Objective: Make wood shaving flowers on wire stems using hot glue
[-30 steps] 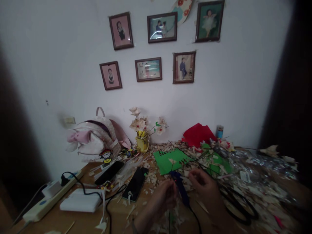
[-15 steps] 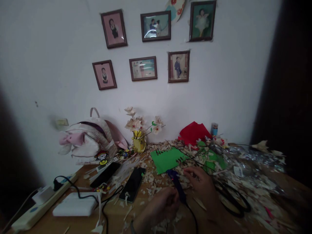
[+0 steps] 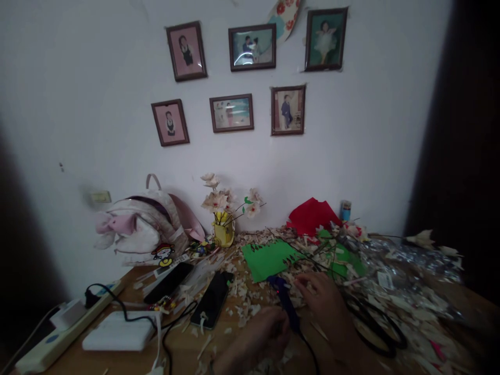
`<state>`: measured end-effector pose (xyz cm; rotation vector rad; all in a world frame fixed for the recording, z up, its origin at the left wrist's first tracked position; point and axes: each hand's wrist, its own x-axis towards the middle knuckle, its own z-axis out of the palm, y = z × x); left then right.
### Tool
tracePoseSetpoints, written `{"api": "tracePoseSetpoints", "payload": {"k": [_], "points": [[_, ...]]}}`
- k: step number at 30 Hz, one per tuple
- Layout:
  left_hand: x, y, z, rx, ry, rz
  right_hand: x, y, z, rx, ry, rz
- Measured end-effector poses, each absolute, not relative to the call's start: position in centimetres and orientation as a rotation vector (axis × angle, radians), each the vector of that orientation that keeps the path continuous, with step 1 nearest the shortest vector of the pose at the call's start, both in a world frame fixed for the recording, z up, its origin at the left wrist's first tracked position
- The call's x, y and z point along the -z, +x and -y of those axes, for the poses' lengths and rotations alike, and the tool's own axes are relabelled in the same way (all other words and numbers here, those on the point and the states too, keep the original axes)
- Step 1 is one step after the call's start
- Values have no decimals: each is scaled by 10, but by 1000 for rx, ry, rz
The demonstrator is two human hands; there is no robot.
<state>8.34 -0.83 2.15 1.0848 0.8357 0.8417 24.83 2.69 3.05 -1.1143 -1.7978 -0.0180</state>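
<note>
Status, judging by how things lie: partway. Done: several pale flowers (image 3: 214, 201) stand in the yellow pot (image 3: 224, 235) by the wall, one stem carrying green leaves (image 3: 247, 200). Another bloom (image 3: 422, 238) lies out at the right end of the desk (image 3: 234, 341). Open: loose pale scraps (image 3: 244, 299) are spread all over, apparently unjoined, and the green sheet (image 3: 267, 260) has small dark bits along two edges; can't tell marks from pieces. Glue gun (image 3: 288, 304), by its look, is between the hands, red light showing, cord running toward the near edge. Left hand (image 3: 269, 330) is curled beside its handle; can't tell contact or grip. Right hand (image 3: 323, 299) has fingers loosely bent, tips near each other; can't tell if anything small is pinched. Other containers: bag (image 3: 136, 232) unzipped on top, contents hidden; can (image 3: 345, 210) by the wall, contents unreadable; clear wrap (image 3: 420, 258) at right, contents unclear.
</note>
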Motion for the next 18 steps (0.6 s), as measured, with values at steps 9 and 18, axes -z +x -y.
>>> {"api": "tracePoseSetpoints", "payload": {"k": [9,18], "points": [[-18,82,7,-794,1078,-817,-26,253,-33,47,-1105,1812],[-18,84,6,-853,1097,-849,-27,252,-31,70,-1094,1771]]}}
